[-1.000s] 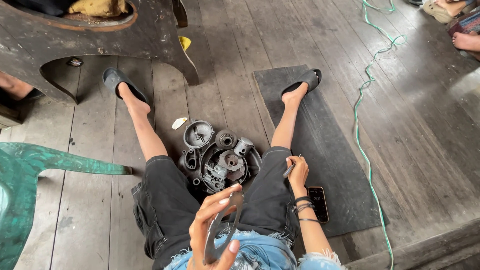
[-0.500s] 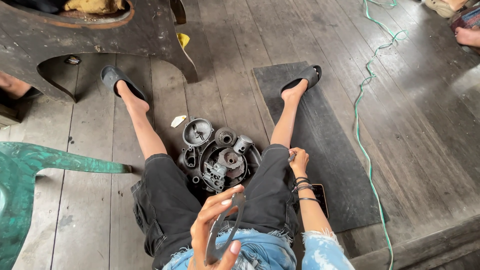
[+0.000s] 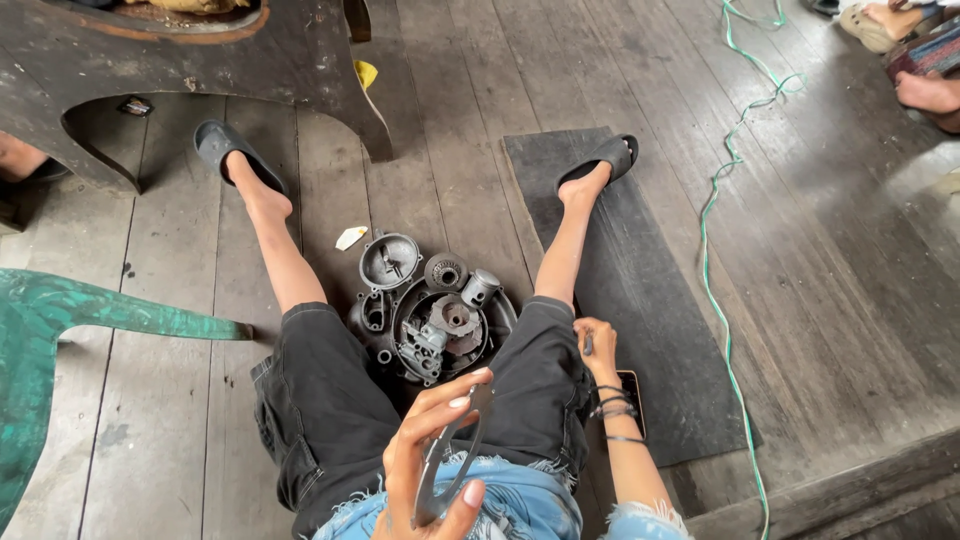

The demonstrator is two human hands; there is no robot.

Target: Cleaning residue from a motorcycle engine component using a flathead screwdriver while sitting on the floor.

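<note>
Lowered right hand [image 3: 598, 345] grips something small (indistinct); left hand [image 3: 432, 462] holds gasket [image 3: 447, 455].

Right hand [image 3: 597, 345], holding a small dark tool [image 3: 587, 343], drops from beside the right knee toward 5 o'clock, now by the thigh just above the phone [image 3: 634, 397] on the black mat [image 3: 640, 300]. Left hand [image 3: 428, 455] with the thin grey gasket [image 3: 447, 460] tilts slightly, fingers more spread. Camera view shifts a little toward 12 o'clock.
</note>
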